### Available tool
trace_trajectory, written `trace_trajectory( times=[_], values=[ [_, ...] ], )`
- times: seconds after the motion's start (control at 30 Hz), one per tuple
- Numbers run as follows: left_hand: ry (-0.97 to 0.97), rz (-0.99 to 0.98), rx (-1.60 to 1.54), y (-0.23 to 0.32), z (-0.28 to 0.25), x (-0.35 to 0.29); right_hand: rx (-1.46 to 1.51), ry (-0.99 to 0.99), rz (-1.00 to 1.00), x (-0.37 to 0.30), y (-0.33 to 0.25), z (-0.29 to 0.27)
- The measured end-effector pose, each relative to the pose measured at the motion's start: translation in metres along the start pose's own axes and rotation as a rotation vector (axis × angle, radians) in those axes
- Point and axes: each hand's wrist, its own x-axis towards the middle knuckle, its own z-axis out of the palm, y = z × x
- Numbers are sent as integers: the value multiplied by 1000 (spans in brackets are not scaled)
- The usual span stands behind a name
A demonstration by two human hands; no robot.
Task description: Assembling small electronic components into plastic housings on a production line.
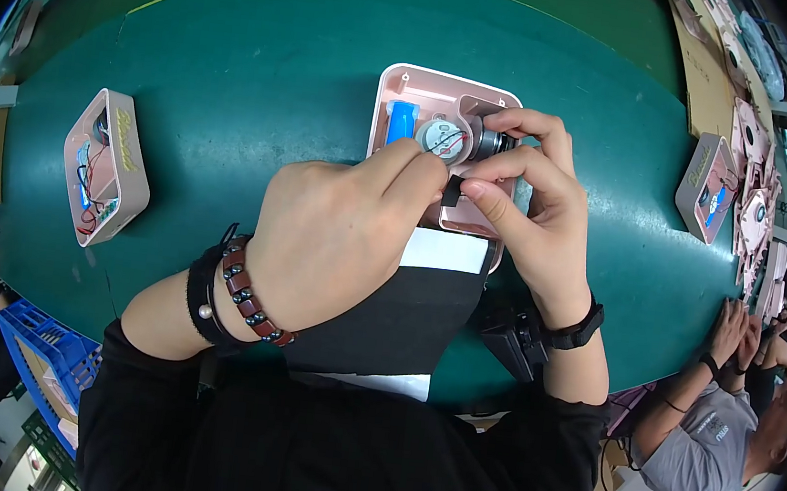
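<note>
Left hand (337, 230) and right hand (524, 192) both pinch a small round silver motor (457, 140) over the open pink casing (401, 83).

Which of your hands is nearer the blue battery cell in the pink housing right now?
Left. The left hand has its fingers just right of the blue battery cell, nearly touching; the right hand sits farther right, holding the small motor.

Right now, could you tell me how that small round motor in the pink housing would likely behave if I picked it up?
The small round motor looks metal, so probably stiff and heavy for its size. Its round body would likely roll if set loose. Thin wires seem attached, so tugging may strain them.
</note>
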Motion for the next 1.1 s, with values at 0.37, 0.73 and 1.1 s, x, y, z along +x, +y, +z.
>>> trace_trajectory(
  times=[0.37, 0.73, 1.1],
  values=[
    [27, 10, -32, -1, 2, -2, -638, 132, -272, 0, -17, 2],
    [7, -48, -92, 1, -3, 2, -860, 161, -552, 1, -18, -1],
    [-64, -196, -529, -6, -2, 12, -1151, 331, -778, -11, -13, 5]
  ],
)
